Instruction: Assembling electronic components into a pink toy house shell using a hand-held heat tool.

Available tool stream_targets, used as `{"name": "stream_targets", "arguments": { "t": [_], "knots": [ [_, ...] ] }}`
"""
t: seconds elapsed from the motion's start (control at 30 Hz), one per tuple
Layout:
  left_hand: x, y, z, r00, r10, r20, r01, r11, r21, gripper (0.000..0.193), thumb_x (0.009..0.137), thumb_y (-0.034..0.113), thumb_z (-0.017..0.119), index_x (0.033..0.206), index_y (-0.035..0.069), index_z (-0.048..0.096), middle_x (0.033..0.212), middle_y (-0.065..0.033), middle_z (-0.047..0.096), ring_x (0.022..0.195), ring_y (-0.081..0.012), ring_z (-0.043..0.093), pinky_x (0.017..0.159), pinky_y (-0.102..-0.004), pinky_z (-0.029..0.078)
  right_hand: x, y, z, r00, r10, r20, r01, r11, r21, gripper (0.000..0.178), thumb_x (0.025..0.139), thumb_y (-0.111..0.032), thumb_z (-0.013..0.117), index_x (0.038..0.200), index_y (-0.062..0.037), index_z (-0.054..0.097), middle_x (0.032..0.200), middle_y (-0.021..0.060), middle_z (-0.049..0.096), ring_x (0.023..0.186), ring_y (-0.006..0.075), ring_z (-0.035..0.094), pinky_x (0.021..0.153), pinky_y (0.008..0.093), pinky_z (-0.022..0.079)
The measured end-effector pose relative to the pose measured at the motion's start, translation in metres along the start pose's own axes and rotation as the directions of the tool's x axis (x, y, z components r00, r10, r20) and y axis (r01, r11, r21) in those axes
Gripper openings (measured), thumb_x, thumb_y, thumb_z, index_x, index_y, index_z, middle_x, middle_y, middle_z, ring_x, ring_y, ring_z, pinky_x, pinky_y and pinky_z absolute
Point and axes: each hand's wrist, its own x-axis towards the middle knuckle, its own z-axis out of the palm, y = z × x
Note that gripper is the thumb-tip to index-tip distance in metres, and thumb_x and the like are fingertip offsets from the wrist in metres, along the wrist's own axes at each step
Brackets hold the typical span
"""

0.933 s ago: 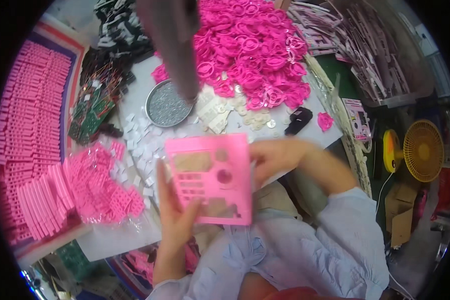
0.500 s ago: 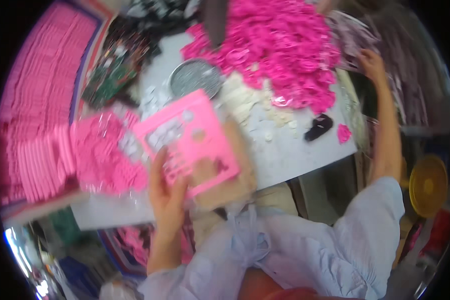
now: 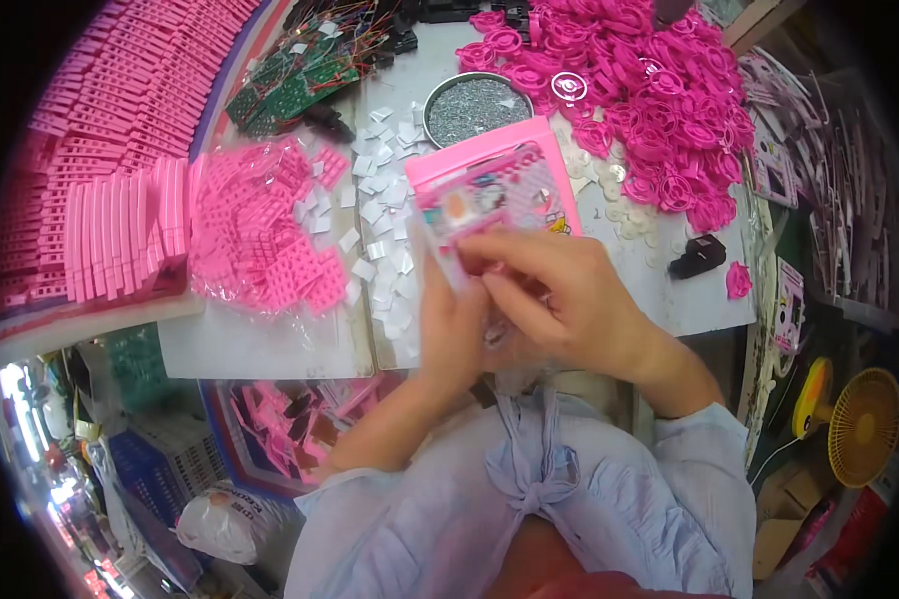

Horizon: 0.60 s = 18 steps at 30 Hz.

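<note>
A pink rectangular plastic casing is in front of me at the table's near edge. Over its face lies a printed sheet, glossy, with pink edging and small cartoon pictures, somewhat blurred. My left hand grips the casing along its lower left side; its fingertips are partly hidden. With thumb and fingers pinched together, my right hand holds the sheet near its lower left corner. Just beyond the casing stands a round tin full of small silvery screws.
Magenta ring-shaped parts heap at the far right, beside white discs and a black part. White squares lie left of the casing, near bagged pink keypads, stacked pink casings and green circuit boards. A yellow fan stands lower right.
My right hand has come back from the sheets at the far right to the casing, bringing a printed sheet. The sheet now covers much of the casing. My view has shifted.
</note>
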Motion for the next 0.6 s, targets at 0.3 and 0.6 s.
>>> {"name": "stream_targets", "arguments": {
  "t": [0.3, 0.6],
  "knots": [
    [0.005, 0.009, -0.049, 0.969, -0.223, -0.107, 0.210, 0.970, -0.126, 0.031, 0.106, 0.027, 0.043, 0.121, 0.001, 0.050, 0.117, -0.0099, 0.053, 0.106, -0.0170, 0.052, 0.094, -0.0338, 0.045, 0.003, 0.079, 0.004, 0.924, 0.315, 0.217, -0.374, 0.619, 0.691, 0.047, 0.097, -0.015, 0.068, 0.136, 0.0037, 0.051, 0.122, 0.0080, 0.066, 0.107, 0.0125, 0.063, 0.092, 0.0301, 0.054],
    [0.011, -0.005, -0.043, 0.971, 0.229, -0.067, -0.188, 0.905, 0.381, 0.088, 0.087, 0.016, 0.070, 0.156, -0.005, 0.020, 0.134, -0.0183, 0.037, 0.122, -0.0297, 0.045, 0.109, -0.0435, 0.037, -0.009, 0.031, 0.026, 0.984, 0.144, 0.102, -0.175, 0.761, 0.624, 0.056, 0.100, -0.020, 0.063, 0.146, 0.0026, 0.040, 0.131, 0.0106, 0.060, 0.118, 0.0155, 0.058, 0.099, 0.0325, 0.049]
  ]
}}
